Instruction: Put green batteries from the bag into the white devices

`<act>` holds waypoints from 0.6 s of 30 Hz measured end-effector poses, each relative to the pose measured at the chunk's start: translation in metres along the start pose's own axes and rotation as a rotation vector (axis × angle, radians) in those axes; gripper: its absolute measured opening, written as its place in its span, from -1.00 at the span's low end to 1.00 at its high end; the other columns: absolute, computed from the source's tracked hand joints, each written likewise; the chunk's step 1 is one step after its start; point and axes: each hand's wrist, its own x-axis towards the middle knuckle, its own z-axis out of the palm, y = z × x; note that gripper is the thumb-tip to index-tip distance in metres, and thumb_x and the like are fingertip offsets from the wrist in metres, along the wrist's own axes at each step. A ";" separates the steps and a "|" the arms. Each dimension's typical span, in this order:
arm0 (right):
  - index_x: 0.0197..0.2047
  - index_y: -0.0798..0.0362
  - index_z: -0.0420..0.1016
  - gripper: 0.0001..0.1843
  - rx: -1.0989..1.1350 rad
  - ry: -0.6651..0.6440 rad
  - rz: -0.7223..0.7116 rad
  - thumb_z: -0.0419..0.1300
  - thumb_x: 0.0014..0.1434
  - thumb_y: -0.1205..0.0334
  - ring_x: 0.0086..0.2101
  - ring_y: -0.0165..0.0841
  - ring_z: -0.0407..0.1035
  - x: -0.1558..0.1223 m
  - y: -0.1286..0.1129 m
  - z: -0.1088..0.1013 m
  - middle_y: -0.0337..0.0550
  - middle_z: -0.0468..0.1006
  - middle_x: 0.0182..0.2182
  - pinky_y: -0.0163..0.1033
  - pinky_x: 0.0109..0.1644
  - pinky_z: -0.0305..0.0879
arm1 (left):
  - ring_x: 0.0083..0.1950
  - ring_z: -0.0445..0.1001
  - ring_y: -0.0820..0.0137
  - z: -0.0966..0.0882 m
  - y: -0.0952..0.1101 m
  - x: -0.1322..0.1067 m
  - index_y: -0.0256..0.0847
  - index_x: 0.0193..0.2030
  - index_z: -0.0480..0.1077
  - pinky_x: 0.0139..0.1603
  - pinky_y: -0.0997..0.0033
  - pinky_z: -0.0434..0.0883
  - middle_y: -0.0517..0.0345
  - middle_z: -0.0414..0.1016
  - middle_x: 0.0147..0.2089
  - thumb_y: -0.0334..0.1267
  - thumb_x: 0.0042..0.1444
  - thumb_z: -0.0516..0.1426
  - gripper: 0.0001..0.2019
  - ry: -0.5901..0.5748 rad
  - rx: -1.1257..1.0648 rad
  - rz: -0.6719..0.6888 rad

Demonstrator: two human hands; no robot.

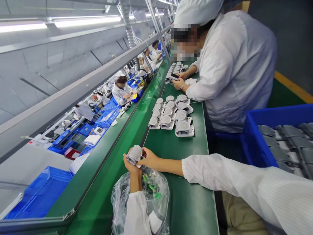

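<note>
My left hand (131, 167) cups a rolled light-grey cuff on a white plastic base (135, 154) from below and the left side. From the right, the fingers of my right hand (150, 158) grip the base's lower right edge. The piece is held up above the bench's inner edge, its open curl facing me. Below my forearms lies a clear plastic bag (117, 197) with small green and yellow parts (153, 187) inside. Beyond my hands, several similar cuffed pieces (167, 112) stand in rows on the green bench (190, 195).
A co-worker in white (234, 65) leans over the bench ahead, holding a dark-faced device (174, 77). A blue crate (259, 147) of grey pieces stands right. Along the left runs a green conveyor belt (110, 169), with a metal rail (97, 71) above and blue bins (41, 192) beyond.
</note>
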 end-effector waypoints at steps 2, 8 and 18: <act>-0.04 0.01 0.45 -0.39 -0.052 0.015 -0.058 0.44 -0.22 0.38 -0.05 -0.20 0.45 -0.001 0.004 0.003 -0.16 0.55 -0.09 -0.14 0.00 0.41 | -0.25 0.62 0.19 0.002 0.001 -0.001 -0.30 0.02 0.57 -0.11 0.23 0.49 -0.06 0.66 -0.20 0.14 0.31 0.04 -0.47 0.014 0.023 0.021; 0.03 -0.01 0.41 -0.25 0.023 0.013 -0.046 0.45 -0.30 0.42 -0.03 -0.24 0.41 -0.003 0.001 0.006 -0.19 0.51 -0.03 -0.18 0.01 0.39 | -0.28 0.61 0.21 0.001 0.002 -0.004 -0.30 0.02 0.57 -0.14 0.26 0.47 -0.05 0.66 -0.19 0.15 0.27 0.07 -0.46 0.011 0.032 0.045; -0.19 -0.01 0.39 -0.65 0.021 0.038 0.138 0.37 -0.07 0.30 -0.38 -0.40 0.31 0.008 -0.025 -0.004 -0.27 0.44 -0.34 -0.29 -0.29 0.30 | -0.37 0.51 0.30 0.014 0.024 -0.004 -0.17 -0.18 0.50 -0.29 0.35 0.44 0.16 0.56 -0.35 0.06 0.27 0.06 -0.64 0.109 0.057 0.084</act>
